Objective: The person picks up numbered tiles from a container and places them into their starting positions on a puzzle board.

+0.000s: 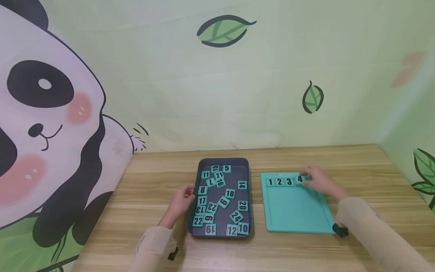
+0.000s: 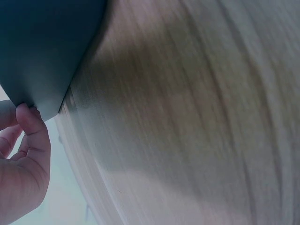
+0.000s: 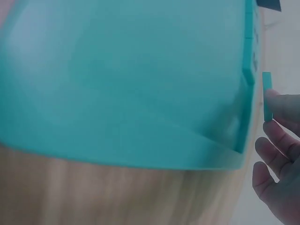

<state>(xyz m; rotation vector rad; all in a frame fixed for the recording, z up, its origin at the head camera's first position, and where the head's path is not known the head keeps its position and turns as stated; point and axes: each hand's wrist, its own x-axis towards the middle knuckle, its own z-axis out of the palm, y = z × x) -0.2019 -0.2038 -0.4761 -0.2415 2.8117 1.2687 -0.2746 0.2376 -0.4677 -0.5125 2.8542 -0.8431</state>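
Observation:
On the left of the table, a dark tray (image 1: 222, 220) holds many loose teal number tiles, among them 18 (image 1: 230, 193), 24 (image 1: 236, 216) and 10 (image 1: 242, 228). My left hand (image 1: 180, 204) grips the tray's left rim; the left wrist view shows thumb and finger pinching the tray wall (image 2: 42, 56). Over the top of a turquoise board (image 1: 295, 211), my right hand (image 1: 321, 183) pinches tile 4 (image 1: 300, 179) between thumb and finger. Tiles 1 (image 1: 270, 182), 2 (image 1: 279, 182) and 3 (image 1: 289, 181) lie side by side along the board's upper edge. Seen edge-on, the held tile (image 3: 267, 82) appears above the board's raised rim.
Tray and board stand side by side on a wooden table (image 1: 163, 166), a narrow strip of wood between them. Behind the table rises a light green backdrop (image 1: 163, 75) with a printed panda (image 1: 68, 143) and leaves.

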